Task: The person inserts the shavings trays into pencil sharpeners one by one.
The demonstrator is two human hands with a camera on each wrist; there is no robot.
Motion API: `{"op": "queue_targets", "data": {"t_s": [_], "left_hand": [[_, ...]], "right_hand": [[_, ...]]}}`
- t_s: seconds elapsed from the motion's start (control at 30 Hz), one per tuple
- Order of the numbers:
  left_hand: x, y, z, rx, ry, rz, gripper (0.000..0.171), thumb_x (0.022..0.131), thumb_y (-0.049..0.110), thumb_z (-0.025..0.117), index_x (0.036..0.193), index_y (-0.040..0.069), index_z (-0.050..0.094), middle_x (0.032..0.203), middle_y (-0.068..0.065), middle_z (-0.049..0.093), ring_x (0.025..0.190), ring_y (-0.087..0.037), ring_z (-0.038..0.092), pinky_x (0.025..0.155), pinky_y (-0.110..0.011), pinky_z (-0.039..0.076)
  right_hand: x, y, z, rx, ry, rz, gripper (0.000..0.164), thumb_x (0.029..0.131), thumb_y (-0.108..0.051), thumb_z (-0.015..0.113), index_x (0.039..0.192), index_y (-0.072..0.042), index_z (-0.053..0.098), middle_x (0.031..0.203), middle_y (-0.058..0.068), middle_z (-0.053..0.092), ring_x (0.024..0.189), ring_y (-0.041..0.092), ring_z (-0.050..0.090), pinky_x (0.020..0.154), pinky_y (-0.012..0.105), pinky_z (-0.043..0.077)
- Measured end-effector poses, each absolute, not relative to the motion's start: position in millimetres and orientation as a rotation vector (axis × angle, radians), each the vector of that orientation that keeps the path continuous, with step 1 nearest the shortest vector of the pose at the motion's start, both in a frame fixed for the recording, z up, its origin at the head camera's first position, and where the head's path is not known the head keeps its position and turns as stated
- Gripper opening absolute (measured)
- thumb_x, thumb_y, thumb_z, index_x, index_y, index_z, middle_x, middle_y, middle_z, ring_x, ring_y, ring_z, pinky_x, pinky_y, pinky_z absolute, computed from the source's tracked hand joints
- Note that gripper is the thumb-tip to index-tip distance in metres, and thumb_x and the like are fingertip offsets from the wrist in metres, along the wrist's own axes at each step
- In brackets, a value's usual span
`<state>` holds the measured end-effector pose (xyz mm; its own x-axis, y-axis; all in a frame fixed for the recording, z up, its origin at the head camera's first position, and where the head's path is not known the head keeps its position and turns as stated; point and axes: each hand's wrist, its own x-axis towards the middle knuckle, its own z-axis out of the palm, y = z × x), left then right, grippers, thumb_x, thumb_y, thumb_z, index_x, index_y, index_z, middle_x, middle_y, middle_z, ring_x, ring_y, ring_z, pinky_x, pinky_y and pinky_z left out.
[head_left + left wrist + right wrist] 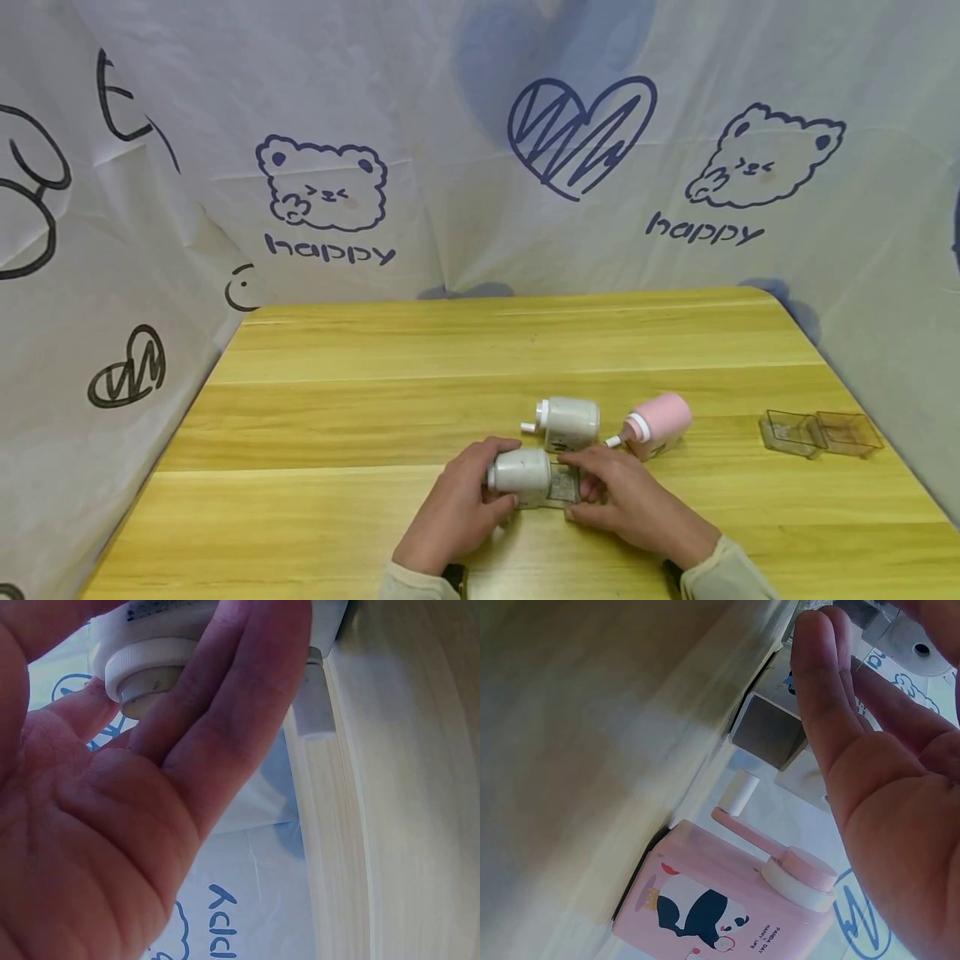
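My left hand (461,504) grips a white crank pencil sharpener (522,469) lying nearest me, its fingers at the crank end. In the left wrist view the fingers partly cover its crank base (150,682). A clear shavings drawer (562,485), with grey bits inside, juts from the sharpener's right end. The thumb and fingers of my right hand (618,496) hold that drawer by its sides. Just behind stands a second white sharpener (573,421); the right wrist view shows an open dark slot (769,733) at its base. A pink sharpener (663,421) with a panda print stands beyond my right hand.
Two clear drawers, one greyish (787,433) and one with reddish bits (849,435), sit near the right edge of the wooden table (337,400). White sheets (442,167) with drawings hang behind and at both sides.
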<state>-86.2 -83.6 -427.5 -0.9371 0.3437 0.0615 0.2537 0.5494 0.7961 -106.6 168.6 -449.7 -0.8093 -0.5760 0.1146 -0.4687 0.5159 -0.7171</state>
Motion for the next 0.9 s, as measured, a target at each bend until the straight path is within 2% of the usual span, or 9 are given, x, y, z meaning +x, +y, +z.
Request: {"op": "queue_targets", "data": {"t_s": [0.13, 0.4, 0.7, 0.9], "left_hand": [[-85.5, -84.5, -427.4, 0.539, 2.692, 1.345, 0.053, 0.081, 0.014, 0.073, 0.129, 0.02, 0.053, 0.107, 0.002, 0.056, 0.082, -0.012, 0.051, 0.071, -0.028, 0.045], [-85.6, -84.8, -428.4, 0.553, 2.698, 1.336, 0.052, 0.082, 0.015, 0.073, 0.13, 0.02, 0.053, 0.109, 0.002, 0.056, 0.085, -0.012, 0.051, 0.073, -0.029, 0.045], [-85.4, -84.9, -429.1, 0.567, 2.695, 1.352, 0.051, 0.082, 0.015, 0.073, 0.129, 0.021, 0.053, 0.111, 0.002, 0.056, 0.089, -0.013, 0.052, 0.077, -0.031, 0.045], [-85.2, -85.4, -428.8, 0.577, 2.711, 1.337, 0.051, 0.082, 0.015, 0.072, 0.129, 0.02, 0.053, 0.112, 0.001, 0.057, 0.091, -0.013, 0.052, 0.079, -0.032, 0.045]], "right_hand": [[-106.3, 168.6, -450.3, -0.935, 2.615, -1.188, 0.054, 0.081, -0.025, 0.076, 0.127, -0.005, 0.056, 0.09, -0.004, 0.054, 0.078, 0.008, 0.053, 0.068, 0.028, 0.049], [-106.7, 169.0, -448.4, -0.913, 2.59, -1.175, 0.055, 0.083, -0.032, 0.074, 0.128, -0.007, 0.055, 0.093, -0.004, 0.054, 0.08, 0.008, 0.053, 0.07, 0.028, 0.049], [-107.0, 166.2, -449.2, -0.94, 2.616, -1.162, 0.054, 0.082, -0.028, 0.075, 0.128, -0.007, 0.055, 0.099, -0.002, 0.055, 0.081, 0.008, 0.053, 0.07, 0.028, 0.048], [-107.6, 164.4, -450.5, -0.99, 2.639, -1.139, 0.054, 0.082, -0.027, 0.074, 0.129, -0.009, 0.054, 0.097, -0.003, 0.055, 0.081, 0.007, 0.052, 0.07, 0.028, 0.048]]}}
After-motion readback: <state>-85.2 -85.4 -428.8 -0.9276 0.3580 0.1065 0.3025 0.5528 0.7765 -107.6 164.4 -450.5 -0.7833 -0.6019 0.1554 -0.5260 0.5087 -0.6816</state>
